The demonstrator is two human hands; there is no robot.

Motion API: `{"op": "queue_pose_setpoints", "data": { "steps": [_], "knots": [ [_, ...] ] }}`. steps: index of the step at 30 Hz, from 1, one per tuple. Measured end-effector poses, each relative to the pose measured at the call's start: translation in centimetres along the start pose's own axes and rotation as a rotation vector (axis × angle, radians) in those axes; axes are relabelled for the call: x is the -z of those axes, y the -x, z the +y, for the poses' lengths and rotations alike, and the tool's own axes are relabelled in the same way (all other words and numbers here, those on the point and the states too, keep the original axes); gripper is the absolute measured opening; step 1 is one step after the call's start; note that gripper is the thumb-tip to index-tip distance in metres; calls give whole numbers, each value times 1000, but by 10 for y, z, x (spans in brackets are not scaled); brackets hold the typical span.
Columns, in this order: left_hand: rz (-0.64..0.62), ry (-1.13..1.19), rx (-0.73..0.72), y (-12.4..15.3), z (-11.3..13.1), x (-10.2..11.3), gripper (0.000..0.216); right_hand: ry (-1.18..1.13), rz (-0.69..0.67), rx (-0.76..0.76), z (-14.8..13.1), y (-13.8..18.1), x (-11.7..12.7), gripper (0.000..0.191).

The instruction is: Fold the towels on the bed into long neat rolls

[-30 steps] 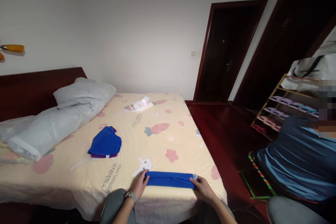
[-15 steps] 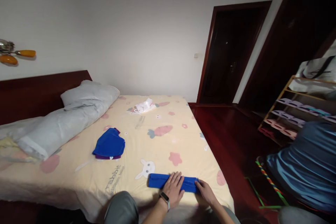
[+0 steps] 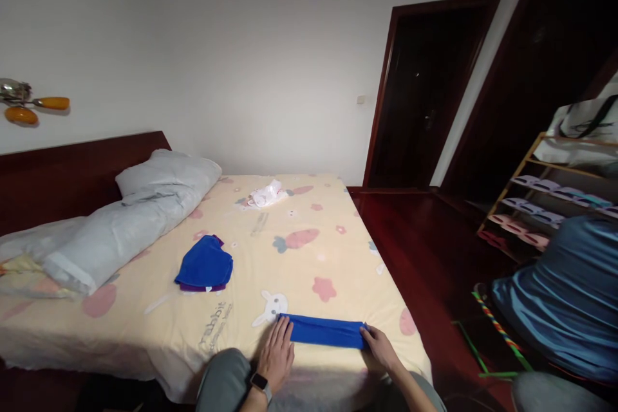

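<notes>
A blue piece of cloth (image 3: 326, 332), folded into a long narrow strip, lies near the front edge of the bed. My left hand (image 3: 277, 349), with a watch on its wrist, rests on the strip's left end, fingers stretched out. At the other end my right hand (image 3: 380, 346) pinches the cloth's right edge between thumb and fingers. Further left, a small stack of folded garments (image 3: 205, 262), blue on top and purple below, lies flat on the bed.
The bed's patterned yellow sheet (image 3: 251, 244) carries a rolled grey quilt (image 3: 130, 219) at the left and a crumpled white bag-like bundle (image 3: 267, 194) at the back. Right of the bed are a shoe rack (image 3: 526, 193) and something covered in blue fabric (image 3: 570, 296).
My left hand has slid from the middle of the blue strip to its left end. The right hand keeps its hold at the right end. The strip looks flatter.
</notes>
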State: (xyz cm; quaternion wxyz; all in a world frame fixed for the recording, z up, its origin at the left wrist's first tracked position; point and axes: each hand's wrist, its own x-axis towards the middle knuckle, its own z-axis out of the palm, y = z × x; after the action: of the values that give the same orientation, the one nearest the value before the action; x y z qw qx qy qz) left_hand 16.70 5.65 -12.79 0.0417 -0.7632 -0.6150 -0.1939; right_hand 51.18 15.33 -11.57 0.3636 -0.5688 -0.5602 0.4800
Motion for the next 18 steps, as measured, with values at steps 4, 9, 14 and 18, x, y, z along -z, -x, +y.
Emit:
{"op": "queue_pose_setpoints", "data": {
  "steps": [4, 9, 14, 18],
  "knots": [
    [-11, -52, -156, -38, 9, 8, 61, -11, -1, 1, -2, 2, 0, 57],
    [-121, -8, -234, -49, -6, -6, 56, -10, -22, -10, -3, 4, 2, 60],
    [-4, -14, -267, -14, -35, -13, 62, -20, -29, -43, 0, 2, 2, 58],
    [-28, -32, -255, -5, -38, -5, 68, -9, -14, -94, -2, -4, 2, 57]
  ]
}}
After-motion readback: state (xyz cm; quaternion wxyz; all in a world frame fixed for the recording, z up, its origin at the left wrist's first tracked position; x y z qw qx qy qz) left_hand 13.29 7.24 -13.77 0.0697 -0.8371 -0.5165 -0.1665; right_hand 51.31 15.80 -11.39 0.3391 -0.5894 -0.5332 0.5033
